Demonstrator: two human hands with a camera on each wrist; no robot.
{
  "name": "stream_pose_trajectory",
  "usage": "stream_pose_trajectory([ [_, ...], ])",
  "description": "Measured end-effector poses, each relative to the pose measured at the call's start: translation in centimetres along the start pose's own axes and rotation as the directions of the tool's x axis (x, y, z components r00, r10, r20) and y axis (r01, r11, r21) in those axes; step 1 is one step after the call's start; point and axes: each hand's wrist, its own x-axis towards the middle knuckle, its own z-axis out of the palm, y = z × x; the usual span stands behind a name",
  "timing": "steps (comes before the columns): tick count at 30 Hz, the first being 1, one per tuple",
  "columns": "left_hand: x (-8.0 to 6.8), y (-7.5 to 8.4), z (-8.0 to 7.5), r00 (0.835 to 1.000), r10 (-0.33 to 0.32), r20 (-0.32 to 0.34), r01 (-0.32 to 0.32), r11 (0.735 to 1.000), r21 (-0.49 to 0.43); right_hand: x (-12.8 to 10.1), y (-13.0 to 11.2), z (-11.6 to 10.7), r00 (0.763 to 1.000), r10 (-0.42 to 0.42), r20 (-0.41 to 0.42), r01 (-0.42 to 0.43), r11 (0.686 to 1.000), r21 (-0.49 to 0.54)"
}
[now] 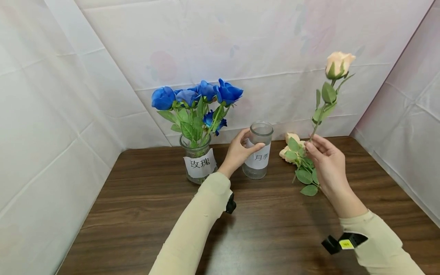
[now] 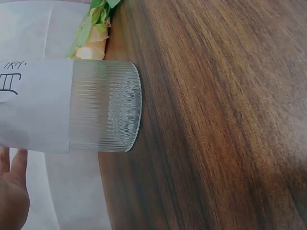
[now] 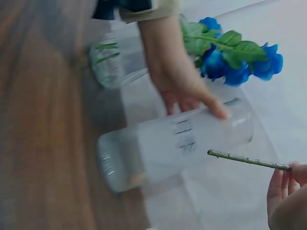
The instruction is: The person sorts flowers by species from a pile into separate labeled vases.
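My left hand [image 1: 238, 152] holds a clear glass vase [image 1: 255, 174] from its left side, thumb across the front and fingers behind. The vase stands upright on the table, and a white paper label [image 2: 41, 110] with characters wraps it. To the right, my right hand [image 1: 328, 166] pinches the stem of a peach rose [image 1: 338, 65] between thumb and fingers. The bloom points up, leaning right, well above the vase rim. In the right wrist view the cut end of the stem [image 3: 247, 159] sticks out from the fingers toward the vase.
Left of my left hand stands a second labelled glass vase [image 1: 192, 177] holding several blue roses [image 1: 187, 96]. More peach roses [image 1: 288, 153] with green leaves lie on the brown wooden table [image 1: 268, 229], behind my right hand. Pale cloth [image 1: 275, 46] hangs along the back and sides.
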Motion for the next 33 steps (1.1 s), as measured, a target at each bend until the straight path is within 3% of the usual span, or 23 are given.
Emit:
stream_pose_trajectory([
  [5,0.1,0.0,0.0,1.0,-0.003,-0.002,0.003,1.0,-0.003,1.7,-1.2,2.7,0.996,-0.084,0.006,0.084,0.993,0.08],
  [10,0.1,-0.1,0.0,1.0,0.001,0.001,-0.001,1.0,-0.011,3.3,-1.8,5.2,0.986,-0.168,0.003,0.167,0.981,0.097],
  [19,0.1,-0.1,0.1,1.0,0.006,-0.002,-0.006,1.0,0.004,6.0,-2.2,8.3,0.964,-0.257,-0.074,0.264,0.959,0.107],
  [25,0.0,0.0,0.1,1.0,0.003,-0.006,-0.003,1.0,0.007,7.8,-1.1,8.7,0.943,-0.318,-0.103,0.323,0.946,0.034],
  [33,0.1,0.0,0.1,1.0,-0.007,-0.006,0.007,1.0,0.007,8.5,2.6,7.4,0.941,-0.325,-0.098,0.317,0.944,-0.085],
])
